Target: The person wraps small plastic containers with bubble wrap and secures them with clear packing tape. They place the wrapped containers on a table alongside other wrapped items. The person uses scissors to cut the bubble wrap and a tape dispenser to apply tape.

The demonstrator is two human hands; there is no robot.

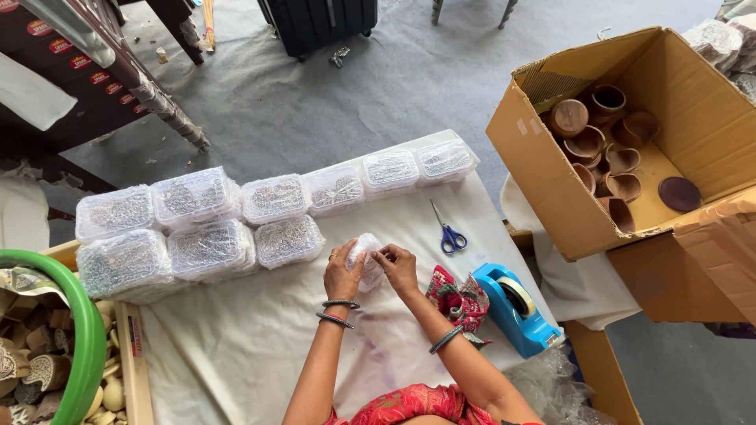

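Observation:
My left hand (341, 273) and my right hand (398, 268) both grip a small item wrapped in clear bubble wrap (366, 253), held just above the white cloth (260, 346) that covers the table. Thumbs and fingers press on the wrap from either side. What is inside the wrap is too blurred to tell. Dark bangles circle both wrists.
Several bubble-wrapped packets (197, 220) lie in rows at the cloth's far side. Blue-handled scissors (450, 233), a blue tape dispenser (516, 307) and a red patterned cloth (459, 301) lie to my right. An open cardboard box (583, 212) holds clay pots (598, 149). A green-rimmed basket (79, 330) stands left.

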